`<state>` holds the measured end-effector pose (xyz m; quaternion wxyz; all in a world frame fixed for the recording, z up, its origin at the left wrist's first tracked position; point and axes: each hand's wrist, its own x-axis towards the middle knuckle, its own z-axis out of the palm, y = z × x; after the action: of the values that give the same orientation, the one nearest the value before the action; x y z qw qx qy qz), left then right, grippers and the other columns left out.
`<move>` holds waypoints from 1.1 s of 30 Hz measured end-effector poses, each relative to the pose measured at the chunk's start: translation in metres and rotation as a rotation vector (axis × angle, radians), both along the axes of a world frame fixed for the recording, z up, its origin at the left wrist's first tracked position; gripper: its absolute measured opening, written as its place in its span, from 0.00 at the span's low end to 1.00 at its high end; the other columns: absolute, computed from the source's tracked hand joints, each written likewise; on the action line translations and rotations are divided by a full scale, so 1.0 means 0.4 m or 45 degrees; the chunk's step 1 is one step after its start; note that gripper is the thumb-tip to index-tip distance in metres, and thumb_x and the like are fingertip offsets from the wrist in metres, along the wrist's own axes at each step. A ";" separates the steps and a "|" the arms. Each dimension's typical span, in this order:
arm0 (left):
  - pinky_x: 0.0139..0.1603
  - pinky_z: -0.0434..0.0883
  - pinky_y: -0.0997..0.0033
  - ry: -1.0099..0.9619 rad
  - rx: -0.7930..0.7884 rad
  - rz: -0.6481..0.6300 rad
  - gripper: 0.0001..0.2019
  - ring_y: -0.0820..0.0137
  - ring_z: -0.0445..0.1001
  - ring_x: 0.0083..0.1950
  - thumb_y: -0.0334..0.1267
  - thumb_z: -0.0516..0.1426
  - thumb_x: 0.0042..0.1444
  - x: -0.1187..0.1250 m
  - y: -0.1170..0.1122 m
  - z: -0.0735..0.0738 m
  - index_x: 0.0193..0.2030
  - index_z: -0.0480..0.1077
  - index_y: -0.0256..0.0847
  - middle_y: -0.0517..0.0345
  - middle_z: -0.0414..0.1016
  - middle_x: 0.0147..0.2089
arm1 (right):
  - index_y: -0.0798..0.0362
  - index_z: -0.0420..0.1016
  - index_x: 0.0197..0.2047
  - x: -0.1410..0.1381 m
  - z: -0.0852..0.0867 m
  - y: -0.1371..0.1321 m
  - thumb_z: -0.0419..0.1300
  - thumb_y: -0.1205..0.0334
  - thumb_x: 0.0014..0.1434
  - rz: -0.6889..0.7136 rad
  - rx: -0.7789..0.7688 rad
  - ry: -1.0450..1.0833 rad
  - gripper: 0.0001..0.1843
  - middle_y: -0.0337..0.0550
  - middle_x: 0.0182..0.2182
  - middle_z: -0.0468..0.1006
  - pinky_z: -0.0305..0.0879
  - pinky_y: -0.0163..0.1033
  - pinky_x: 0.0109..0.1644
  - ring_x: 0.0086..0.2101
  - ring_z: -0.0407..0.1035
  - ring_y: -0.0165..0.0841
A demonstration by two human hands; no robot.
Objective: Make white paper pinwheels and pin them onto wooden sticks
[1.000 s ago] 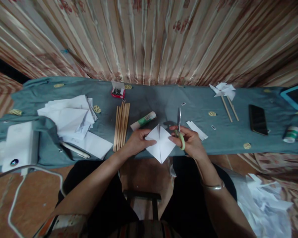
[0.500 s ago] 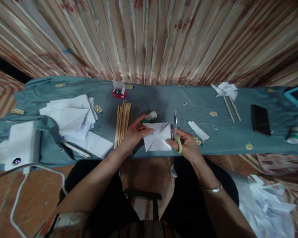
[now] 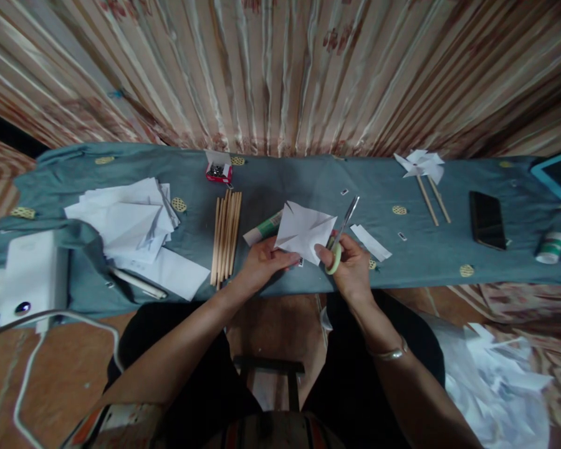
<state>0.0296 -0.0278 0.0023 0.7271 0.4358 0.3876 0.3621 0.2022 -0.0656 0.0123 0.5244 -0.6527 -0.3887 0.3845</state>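
A white paper square [image 3: 303, 231] with diagonal creases or cuts is held up over the front edge of the table. My left hand [image 3: 262, 265] pinches its lower left corner. My right hand [image 3: 350, 265] grips green-handled scissors [image 3: 339, 240] by the handle, and its thumb touches the paper's right side. The scissor blades point up and to the right, closed or nearly so. A green-and-white glue stick [image 3: 262, 231] lies just behind the paper.
A grey-blue cloth covers the table [image 3: 299, 181]. On it lie a bundle of wooden sticks [image 3: 227, 234], a pile of white paper [image 3: 131, 221], a red box of pins [image 3: 217, 171], a paper strip [image 3: 371, 243], finished pinwheels [image 3: 423, 168], a black phone [image 3: 486, 219] and a white device [image 3: 25, 277].
The paper has been turned and lifted away from me. The scissors have tilted from upright to pointing right. Both hands stayed close together on the paper.
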 end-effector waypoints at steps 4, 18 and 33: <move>0.25 0.68 0.72 0.156 0.080 0.044 0.17 0.72 0.70 0.23 0.50 0.66 0.47 0.008 -0.004 -0.024 0.26 0.74 0.36 0.54 0.76 0.23 | 0.50 0.74 0.34 -0.019 -0.007 -0.008 0.72 0.51 0.40 0.109 -0.010 0.067 0.19 0.31 0.21 0.68 0.61 0.36 0.33 0.25 0.61 0.28; 0.17 0.64 0.78 0.316 0.211 0.431 0.11 0.75 0.69 0.17 0.42 0.63 0.48 -0.047 0.053 0.025 0.25 0.71 0.36 0.61 0.72 0.18 | 0.51 0.76 0.43 0.000 0.013 -0.054 0.65 0.41 0.52 0.670 -0.108 0.215 0.24 0.41 0.28 0.79 0.69 0.37 0.33 0.29 0.73 0.32; 0.15 0.67 0.78 0.296 0.210 0.437 0.10 0.72 0.73 0.18 0.41 0.63 0.49 -0.050 0.057 0.026 0.26 0.72 0.36 0.57 0.75 0.20 | 0.53 0.77 0.42 -0.023 -0.012 -0.072 0.64 0.41 0.53 0.956 -0.344 0.171 0.24 0.38 0.26 0.75 0.63 0.33 0.28 0.26 0.68 0.28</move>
<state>0.0094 -0.0050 0.0125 0.5671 0.4601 0.5064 0.4585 0.1932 -0.0943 0.0074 0.2812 -0.5019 -0.5111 0.6387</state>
